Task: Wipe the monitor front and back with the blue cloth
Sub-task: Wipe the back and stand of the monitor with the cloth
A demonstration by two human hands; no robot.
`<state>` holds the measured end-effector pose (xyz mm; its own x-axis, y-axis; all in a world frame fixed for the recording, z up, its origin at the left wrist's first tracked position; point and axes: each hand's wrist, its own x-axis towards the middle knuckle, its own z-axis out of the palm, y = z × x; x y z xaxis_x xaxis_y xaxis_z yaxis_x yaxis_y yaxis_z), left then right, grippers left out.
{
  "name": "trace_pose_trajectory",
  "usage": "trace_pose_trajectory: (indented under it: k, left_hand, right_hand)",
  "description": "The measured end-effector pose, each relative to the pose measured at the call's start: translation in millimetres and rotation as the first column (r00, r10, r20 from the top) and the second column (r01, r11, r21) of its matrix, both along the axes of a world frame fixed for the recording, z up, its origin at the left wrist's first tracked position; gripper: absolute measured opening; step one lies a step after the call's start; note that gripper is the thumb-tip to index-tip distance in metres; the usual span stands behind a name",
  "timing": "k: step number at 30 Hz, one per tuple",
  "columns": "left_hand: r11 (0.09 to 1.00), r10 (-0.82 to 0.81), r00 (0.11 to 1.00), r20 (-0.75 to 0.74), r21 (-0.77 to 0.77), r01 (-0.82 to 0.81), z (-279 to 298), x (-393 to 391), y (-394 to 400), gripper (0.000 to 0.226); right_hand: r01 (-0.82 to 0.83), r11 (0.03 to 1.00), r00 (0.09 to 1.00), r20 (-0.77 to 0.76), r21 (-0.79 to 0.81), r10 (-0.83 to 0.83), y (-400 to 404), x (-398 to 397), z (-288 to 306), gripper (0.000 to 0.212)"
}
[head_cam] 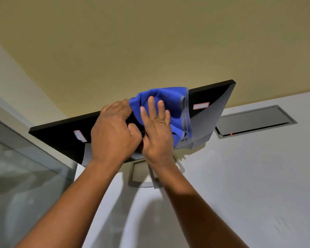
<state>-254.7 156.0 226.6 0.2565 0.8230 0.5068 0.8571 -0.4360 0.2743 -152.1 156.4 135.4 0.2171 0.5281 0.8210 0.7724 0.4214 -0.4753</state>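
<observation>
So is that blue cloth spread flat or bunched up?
Bunched up: the blue cloth lies in folds on the monitor, right hand pressing it.

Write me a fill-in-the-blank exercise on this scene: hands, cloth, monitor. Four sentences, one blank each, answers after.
1. The cloth draped over the monitor's top edge is ____ in colour.
2. The ____ hand lies flat with fingers spread on the cloth.
3. The left hand grips the cloth at its ____ end.
4. The number of white stickers visible on the monitor is ____.

Answers: blue; right; left; two
</observation>
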Motion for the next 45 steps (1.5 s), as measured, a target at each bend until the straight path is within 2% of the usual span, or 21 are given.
trace_pose_trajectory:
  k: [3, 5, 8, 14, 18, 21, 24, 26, 28, 31, 33, 38, 40, 45]
  left_hand:
    - [1.000, -0.018, 0.999, -0.030, -0.018, 0.017, 4.1, -11.9, -0.7, 0.064]
    - [0.999, -0.006, 0.999, -0.033, -0.035, 0.004, 5.0, -24.4, 0.8, 0.065]
    - [0.999, 0.034, 0.999, -0.028, -0.023, -0.035, 2.2, -46.0, 1.5, 0.064]
    - [0.997, 0.053, 0.998, 0.016, 0.056, -0.054, -14.7, -84.4, -3.0, 0.057]
    - [0.992, 0.115, 0.993, 0.000, 0.047, -0.115, -20.0, -107.6, -2.1, 0.063]
    - [0.994, 0.096, 0.995, -0.022, 0.057, -0.094, -23.4, -110.7, -4.4, 0.071]
    - [0.995, 0.079, 0.996, -0.036, 0.066, -0.077, -25.6, -112.4, -6.7, 0.075]
    - [0.995, 0.067, 0.996, -0.058, 0.073, -0.062, -25.6, -114.9, -7.6, 0.077]
    - [0.996, 0.052, 0.996, -0.068, 0.074, -0.047, -24.3, -117.7, -6.6, 0.078]
    - [0.997, 0.023, 0.998, -0.064, 0.070, -0.018, -20.6, -122.0, -5.0, 0.076]
    - [0.997, 0.004, 0.999, -0.052, 0.072, -0.001, -20.8, -124.3, -3.7, 0.075]
    - [0.995, -0.006, 0.990, 0.140, 0.100, -0.008, -53.2, -131.4, -30.1, 0.071]
    - [0.999, 0.038, 0.986, 0.164, 0.030, -0.043, -85.4, -139.3, -52.6, 0.070]
    - [0.974, 0.099, 0.990, 0.103, -0.214, -0.075, -183.5, -164.2, -90.5, 0.060]
  right_hand:
    - [0.125, 0.992, 0.982, -0.141, 0.006, -0.123, -2.0, 14.3, 6.4, 0.058]
    - [0.225, 0.973, 0.947, -0.246, 0.048, -0.207, -3.5, 18.2, 11.1, 0.048]
    - [0.280, 0.954, 0.938, -0.240, 0.104, -0.249, -7.1, 15.4, 11.3, 0.031]
    - [0.274, 0.962, 0.916, -0.306, 0.011, -0.258, -15.4, 11.7, 12.6, 0.037]
    - [0.150, 0.984, 0.960, -0.225, -0.092, -0.167, -20.2, -4.2, 7.4, 0.035]
    - [-0.037, 0.980, 0.999, -0.037, -0.194, 0.031, -23.4, -27.4, -5.5, 0.030]
    - [-0.159, 0.935, 0.959, 0.174, -0.316, 0.222, -22.9, -43.2, -23.2, 0.032]
    - [-0.134, 0.925, 0.940, 0.250, -0.355, 0.232, -24.6, -44.2, -31.2, 0.035]
    - [-0.055, 0.945, 0.972, 0.200, -0.323, 0.125, -28.7, -41.8, -33.8, 0.032]
    - [0.062, 0.955, 0.992, -0.089, -0.290, -0.091, -33.9, -39.9, -25.8, 0.027]
    - [0.051, 0.961, 0.973, -0.204, -0.273, -0.109, -31.1, -43.6, -17.4, 0.027]
    - [0.008, 0.980, 1.000, 0.018, -0.197, -0.005, -27.7, -68.7, -17.4, 0.020]
    - [0.031, 0.984, 0.998, 0.051, -0.177, -0.023, -26.1, -74.9, -22.1, 0.019]
    - [0.019, 0.986, 0.995, 0.103, -0.169, -0.001, -24.4, -84.2, -31.1, 0.018]
